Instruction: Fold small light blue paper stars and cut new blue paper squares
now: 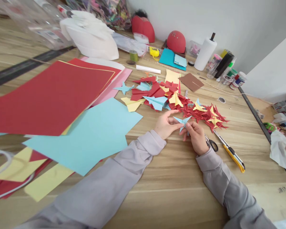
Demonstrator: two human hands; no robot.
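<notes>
One light-blue, pointed, folded-paper star, held above the pale wood-grain worktop. Left hand: thumb and fingers pinched on its left side. Right hand: pinched on its right side. Just beyond: long heap of red, yellow and light-blue folded-paper pieces. Near right wrist: black-handled scissors, partly hidden; yellow-and-black box cutter. Leftward: light-blue paper sheets, partly beneath large red paper sheets.

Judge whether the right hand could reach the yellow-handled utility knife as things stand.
Likely yes: the knife lies uncovered near the right hand, which would first need to release the blue folded paper star.
</notes>
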